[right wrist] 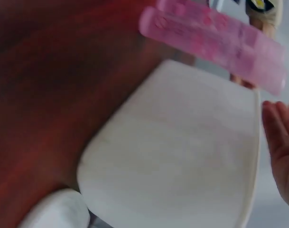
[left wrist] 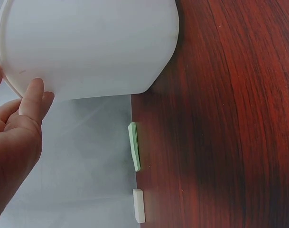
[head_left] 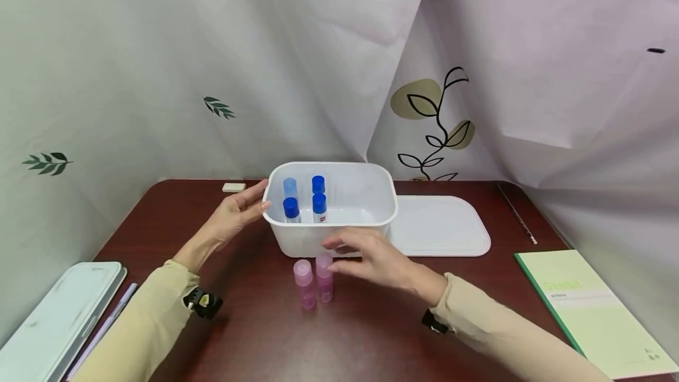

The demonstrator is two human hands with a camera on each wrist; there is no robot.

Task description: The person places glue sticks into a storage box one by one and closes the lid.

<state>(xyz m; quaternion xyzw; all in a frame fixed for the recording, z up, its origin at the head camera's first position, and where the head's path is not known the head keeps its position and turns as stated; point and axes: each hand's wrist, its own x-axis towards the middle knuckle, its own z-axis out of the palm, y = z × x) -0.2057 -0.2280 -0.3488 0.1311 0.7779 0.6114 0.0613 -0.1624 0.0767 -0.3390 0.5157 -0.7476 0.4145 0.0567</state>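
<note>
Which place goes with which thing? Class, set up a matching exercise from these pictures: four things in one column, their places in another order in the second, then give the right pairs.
Things:
1. blue-capped bottles
2. pink bottles
3. white lid
4. green notebook

Places:
A. flat on the table, right of the white tub
B. near the table's right front edge
C. upright inside the tub
D. upright on the table in front of the tub, by the right hand

Pairs: 1-C, 2-D, 3-A, 4-B
</note>
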